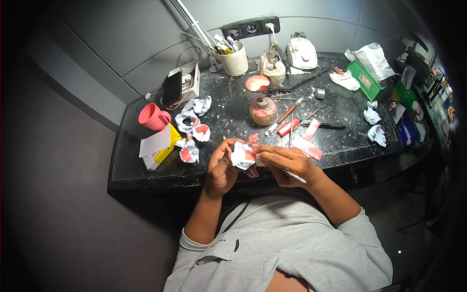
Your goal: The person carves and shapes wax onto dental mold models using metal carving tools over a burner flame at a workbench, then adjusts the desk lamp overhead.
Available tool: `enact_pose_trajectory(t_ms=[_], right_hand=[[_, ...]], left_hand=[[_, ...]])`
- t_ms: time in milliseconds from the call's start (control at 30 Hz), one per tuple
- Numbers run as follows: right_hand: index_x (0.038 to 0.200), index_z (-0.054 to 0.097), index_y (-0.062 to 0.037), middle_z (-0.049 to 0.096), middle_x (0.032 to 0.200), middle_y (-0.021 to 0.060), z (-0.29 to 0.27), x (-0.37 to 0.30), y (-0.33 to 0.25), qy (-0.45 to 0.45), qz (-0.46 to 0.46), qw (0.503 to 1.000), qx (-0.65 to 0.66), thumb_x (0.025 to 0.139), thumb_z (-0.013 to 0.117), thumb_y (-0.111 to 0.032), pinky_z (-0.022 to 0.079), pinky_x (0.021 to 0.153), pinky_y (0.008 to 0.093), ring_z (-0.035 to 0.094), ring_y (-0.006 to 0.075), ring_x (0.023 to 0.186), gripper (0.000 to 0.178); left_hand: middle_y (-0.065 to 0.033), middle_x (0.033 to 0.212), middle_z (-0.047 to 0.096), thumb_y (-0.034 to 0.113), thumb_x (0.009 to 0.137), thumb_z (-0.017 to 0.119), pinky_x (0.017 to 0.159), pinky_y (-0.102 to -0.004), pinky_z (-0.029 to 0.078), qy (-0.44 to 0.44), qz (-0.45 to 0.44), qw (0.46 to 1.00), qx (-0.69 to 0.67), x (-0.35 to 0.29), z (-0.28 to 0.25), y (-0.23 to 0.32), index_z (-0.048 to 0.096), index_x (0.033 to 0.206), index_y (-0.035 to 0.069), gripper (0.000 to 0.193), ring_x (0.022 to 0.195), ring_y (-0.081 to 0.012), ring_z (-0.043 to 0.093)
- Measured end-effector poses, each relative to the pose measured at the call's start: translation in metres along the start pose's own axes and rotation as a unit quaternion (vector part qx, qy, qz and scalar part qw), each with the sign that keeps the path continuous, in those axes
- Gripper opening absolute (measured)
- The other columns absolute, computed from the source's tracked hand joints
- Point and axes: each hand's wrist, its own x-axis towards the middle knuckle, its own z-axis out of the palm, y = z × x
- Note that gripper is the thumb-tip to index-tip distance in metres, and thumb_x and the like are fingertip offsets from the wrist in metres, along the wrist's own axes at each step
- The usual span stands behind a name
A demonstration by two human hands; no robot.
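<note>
My left hand [220, 168] is closed around a white plaster dental cast [239, 156] with red wax on it, held up over the table's front edge. At the right side of the cast are the fingers of my right hand [287, 163]. That hand grips a slim tool with a pale handle [295, 177], whose end sticks out below the palm; its tip is hidden. A small piece of pink wax [253, 138] lies just beyond the cast. More casts with red wax [201, 132] lie to the left. Pink wax sheets [308, 147] are beyond my right hand.
A round burner [263, 115] and a dish of red wax [258, 83] stand mid-table. Tools, including a red-handled one [289, 126], lie beside them. At left are a pink mug [154, 117] and a phone [172, 88]; at right, a green box [364, 81] and white lumps [371, 116].
</note>
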Motion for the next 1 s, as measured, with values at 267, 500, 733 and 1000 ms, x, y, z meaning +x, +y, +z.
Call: enact_pose_trajectory(t_ms=[267,500,733,1000], right_hand=[[0.112,0.066,0.0025,0.071,0.116,0.0179,0.004,-0.002,0.003,0.002,-0.007,1.0,0.002,0.073,0.072,0.013,0.062,0.07,0.0352,0.075,0.0305,0.086,0.041],[0.114,0.065,0.0018,0.071,0.115,0.0165,0.003,-0.003,0.0,-0.006,0.003,1.0,-0.007,0.075,0.073,0.012,0.061,0.068,0.0346,0.075,0.0297,0.085,0.041],[0.111,0.064,0.0018,0.071,0.112,0.0181,0.003,0.003,-0.006,0.077,0.042,0.995,0.051,0.084,0.069,0.011,0.061,0.07,0.034,0.075,0.0284,0.089,0.029],[0.113,0.064,0.0044,0.069,0.117,0.0193,0.004,0.003,-0.003,0.026,0.02,0.998,0.047,0.085,0.073,0.005,0.062,0.083,0.0374,0.073,0.0327,0.099,0.029]], left_hand=[[-0.0235,0.092,0.067,0.044,0.11,0.038,0.057,-0.0378,0.06,0.005,-0.036,0.997,-0.069,0.002,-0.002,0.005,0.046,0.128,-0.007,0.055,0.065,-0.0302,0.069],[-0.0216,0.093,0.068,0.044,0.109,0.04,0.056,-0.0372,0.06,0.002,-0.025,0.999,-0.033,0.001,0.0,0.004,0.047,0.127,-0.005,0.052,0.066,-0.0294,0.069],[-0.0222,0.099,0.069,0.042,0.108,0.044,0.07,-0.0394,0.062,0.012,-0.005,1.0,0.007,-0.001,0.003,0.002,0.042,0.133,-0.002,0.051,0.079,-0.0318,0.073],[-0.0225,0.105,0.069,0.037,0.109,0.044,0.078,-0.0413,0.062,-0.007,0.004,1.0,-0.015,-0.002,0.006,0.003,0.04,0.137,-0.003,0.049,0.087,-0.0311,0.073]])
